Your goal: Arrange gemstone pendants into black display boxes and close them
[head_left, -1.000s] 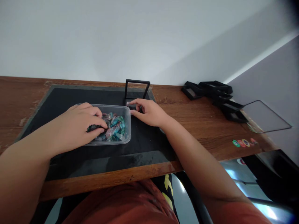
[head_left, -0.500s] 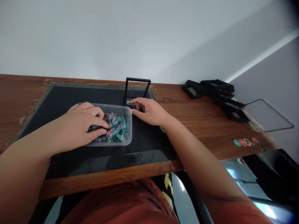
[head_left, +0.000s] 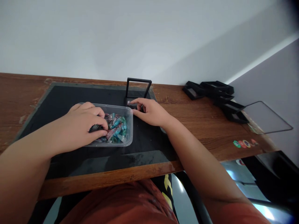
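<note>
My left hand [head_left: 85,123] reaches over the near-left part of a clear plastic container [head_left: 130,137], with its fingers bent down among glossy blue, green and pink pieces [head_left: 116,124]. The thumb and forefinger are close together; whatever lies between them is hidden. Right of the container, my right hand [head_left: 149,111] is at the base of a black hinged frame [head_left: 127,88] whose lid stands raised. Its forefinger points out toward a small pale pink piece [head_left: 128,102] in the base. The thumb is apart from it, by the container's corner, and the other fingers are curled.
Beneath the container lies a black mat [head_left: 70,96] on the wooden table [head_left: 177,109]. Several black frames [head_left: 216,88] are piled at the back right, by the wall. Several round coloured stickers [head_left: 243,143] lie near the right edge, and a thin dark loop [head_left: 277,115] stands behind them.
The left hand's thumb and forefinger have shifted slightly among the pieces. The right hand stays nearly in place at the black frame. The whole view has moved a little.
</note>
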{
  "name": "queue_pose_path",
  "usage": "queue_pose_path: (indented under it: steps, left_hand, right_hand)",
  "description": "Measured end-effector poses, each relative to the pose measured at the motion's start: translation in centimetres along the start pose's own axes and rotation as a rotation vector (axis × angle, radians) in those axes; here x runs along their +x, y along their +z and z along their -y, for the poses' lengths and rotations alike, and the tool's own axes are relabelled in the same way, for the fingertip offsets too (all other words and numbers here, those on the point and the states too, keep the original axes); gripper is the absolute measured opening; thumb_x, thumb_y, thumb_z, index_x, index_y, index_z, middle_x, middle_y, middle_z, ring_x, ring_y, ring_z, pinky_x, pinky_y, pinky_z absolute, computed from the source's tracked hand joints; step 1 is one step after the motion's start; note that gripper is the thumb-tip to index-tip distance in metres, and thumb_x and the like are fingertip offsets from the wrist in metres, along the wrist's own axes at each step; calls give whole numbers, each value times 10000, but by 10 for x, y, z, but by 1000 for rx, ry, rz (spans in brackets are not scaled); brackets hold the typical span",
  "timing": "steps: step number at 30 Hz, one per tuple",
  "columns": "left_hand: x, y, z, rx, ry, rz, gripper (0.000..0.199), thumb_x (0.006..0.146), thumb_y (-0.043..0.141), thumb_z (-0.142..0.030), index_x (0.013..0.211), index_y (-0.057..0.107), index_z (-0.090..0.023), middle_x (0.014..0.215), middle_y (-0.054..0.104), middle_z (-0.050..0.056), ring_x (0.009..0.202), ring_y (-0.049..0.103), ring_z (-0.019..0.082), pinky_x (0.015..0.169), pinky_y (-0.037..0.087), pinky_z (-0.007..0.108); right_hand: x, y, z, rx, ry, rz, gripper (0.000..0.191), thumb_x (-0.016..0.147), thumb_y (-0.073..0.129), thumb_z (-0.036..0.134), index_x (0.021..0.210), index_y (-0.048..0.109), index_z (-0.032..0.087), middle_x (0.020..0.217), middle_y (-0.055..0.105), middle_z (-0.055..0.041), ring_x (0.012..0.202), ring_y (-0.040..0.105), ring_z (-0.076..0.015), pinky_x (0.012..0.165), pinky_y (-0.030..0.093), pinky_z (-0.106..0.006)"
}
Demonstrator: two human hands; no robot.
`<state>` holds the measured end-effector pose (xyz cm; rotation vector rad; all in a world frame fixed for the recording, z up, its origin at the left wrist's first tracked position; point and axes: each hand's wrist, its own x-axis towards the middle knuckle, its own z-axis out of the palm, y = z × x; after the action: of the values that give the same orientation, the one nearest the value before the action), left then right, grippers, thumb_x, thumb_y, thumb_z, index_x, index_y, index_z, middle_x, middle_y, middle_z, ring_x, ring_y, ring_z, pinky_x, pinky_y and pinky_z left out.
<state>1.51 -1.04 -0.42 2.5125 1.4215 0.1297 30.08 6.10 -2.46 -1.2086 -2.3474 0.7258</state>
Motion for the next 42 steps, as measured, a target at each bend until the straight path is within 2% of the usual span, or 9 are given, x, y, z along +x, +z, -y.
queue_pose_path:
  steps: [7,14,18,22,27,34,42]
  left_hand:
    - [-2,-4,-3,-40,23,-37,268,933,541,-436,812,719,-276,1074,725,45,1031,574,284,974,382,450]
    - [-3,-12,-7,-136,-84,-95,309,997,450,-501,1043,631,-255,1072,698,72,1009,600,279,857,467,390]
    - [-4,-14,-10,-214,-81,-197,277,1027,434,-473,1083,611,-267,1095,722,33,937,655,226,801,487,327]
    - [-3,-16,-14,-205,-32,-319,210,1021,495,-450,1008,619,-282,1063,739,-14,881,689,182,739,481,286]
    - [0,-19,-20,-129,100,-446,181,1010,560,-396,972,681,-268,1003,759,0,911,701,190,814,496,315]
    - [-1,-17,-27,13,188,-466,189,1013,579,-356,931,742,-309,939,799,-39,930,701,211,874,481,369]
    - [-1,-14,-31,68,283,-569,133,1001,615,-267,950,728,-315,985,807,-65,970,701,203,929,498,373]
  right_hand:
    - [-1,-1,1,-8,11,9,370,964,675,388,1268,714,182,853,651,-10,705,507,-132,671,352,-287]
    - [-2,-3,1,-28,-22,-32,383,953,689,369,1287,708,183,928,674,-29,733,528,-135,686,376,-285]
    - [-3,-3,-1,-35,-123,-104,387,941,688,347,1280,700,160,938,691,-40,733,537,-138,704,407,-289]
    - [-4,-6,3,9,-278,-205,325,937,665,300,1229,716,167,911,694,-29,724,549,-131,732,445,-294]
    - [-9,-11,17,67,-436,-307,236,952,678,332,1121,745,181,818,677,2,705,562,-119,750,462,-293]
    - [-12,1,35,175,-622,-319,192,953,749,327,1036,771,155,706,649,35,683,604,-96,736,444,-280]
    - [-11,6,39,196,-638,-311,117,978,719,272,965,780,173,728,713,23,671,614,-89,728,443,-278]
